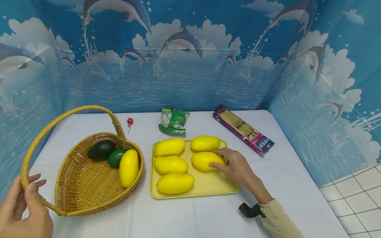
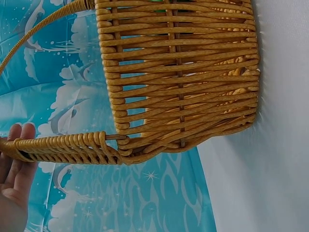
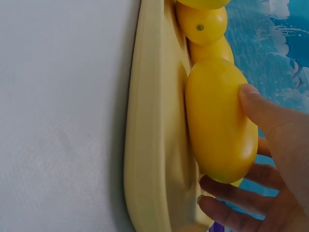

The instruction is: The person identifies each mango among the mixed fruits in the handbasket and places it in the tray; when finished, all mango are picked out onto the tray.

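On the left, my left hand (image 1: 25, 219) holds the handle (image 1: 36, 142) of a wicker basket (image 1: 98, 182), thumb on one side and fingers on the other. Inside the basket lie a dark green avocado-like fruit (image 1: 101, 150), a smaller green one (image 1: 116, 158) and a yellow mango (image 1: 129, 169). My right hand (image 1: 235, 165) grips a mango (image 1: 204, 161) at its right end, thumb on the near side. That mango sits at the right of a yellow tray (image 1: 211, 185). Several other mangoes (image 1: 175, 183) lie on the tray; the right wrist view shows the gripped mango (image 3: 217, 121) close up.
Behind the tray lies a green snack packet (image 1: 174, 121), with a red lollipop (image 1: 130, 121) to its left. A long purple-edged noodle packet (image 1: 244, 130) lies at the back right. A dolphin-print curtain (image 1: 181, 75) encloses the white table (image 1: 171, 223).
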Tool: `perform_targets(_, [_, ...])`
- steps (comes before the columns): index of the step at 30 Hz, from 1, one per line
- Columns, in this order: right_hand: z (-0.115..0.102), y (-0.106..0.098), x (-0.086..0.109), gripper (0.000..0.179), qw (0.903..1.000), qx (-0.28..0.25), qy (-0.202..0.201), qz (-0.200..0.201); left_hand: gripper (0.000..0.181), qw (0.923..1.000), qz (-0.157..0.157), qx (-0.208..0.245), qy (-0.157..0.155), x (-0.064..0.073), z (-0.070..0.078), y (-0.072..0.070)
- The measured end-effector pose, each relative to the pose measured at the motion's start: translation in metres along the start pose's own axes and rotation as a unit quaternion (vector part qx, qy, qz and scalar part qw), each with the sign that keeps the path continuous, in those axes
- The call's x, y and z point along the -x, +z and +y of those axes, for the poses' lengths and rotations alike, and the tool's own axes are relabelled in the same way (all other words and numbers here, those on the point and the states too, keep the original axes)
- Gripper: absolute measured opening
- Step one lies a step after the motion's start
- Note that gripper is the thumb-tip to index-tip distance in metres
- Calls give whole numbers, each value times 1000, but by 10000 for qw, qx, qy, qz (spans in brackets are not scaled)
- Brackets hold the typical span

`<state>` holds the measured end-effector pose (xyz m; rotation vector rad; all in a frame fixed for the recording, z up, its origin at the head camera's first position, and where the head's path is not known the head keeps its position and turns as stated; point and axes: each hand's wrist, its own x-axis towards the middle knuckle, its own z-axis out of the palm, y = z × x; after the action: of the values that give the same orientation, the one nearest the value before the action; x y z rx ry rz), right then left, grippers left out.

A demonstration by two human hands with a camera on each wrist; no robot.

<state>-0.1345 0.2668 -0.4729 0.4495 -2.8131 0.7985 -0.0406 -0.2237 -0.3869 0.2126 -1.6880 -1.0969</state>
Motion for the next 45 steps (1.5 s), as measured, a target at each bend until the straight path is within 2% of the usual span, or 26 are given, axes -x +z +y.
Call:
perform_targets(13, [3,-4,-1,58,9989,-295,247,-249,25,9996,60,267,54,0,0,0])
perform_targets(23, [1,-15,0,61,9991,-121,274,-291,25,9988,80,451,162,1,-4,0])
perform_targets(29, [-16,-41,-5,70,9993,357,-121,-39,25,9988,89,425,213,0,-5,0])
perform_targets(33, [-38,-65,-19,70,9968,49,-784,-143,25,9985,70,483,236,0,-6,-1])
perform_targets(35, [-53,-77,-28,68,9921,-267,-1145,-445,25,9982,67,539,238,0,-6,0])
perform_targets(38, [-80,-91,-48,66,9786,-590,-1560,-1207,24,9986,63,473,230,0,-7,-1])
perform_targets(41, [-111,-93,-74,66,9565,-736,-1878,-2108,25,9992,49,353,197,-1,-8,-1])
perform_targets(45, [-151,-76,-115,68,9197,-608,-2415,-3035,26,9994,11,279,182,-1,-8,0])
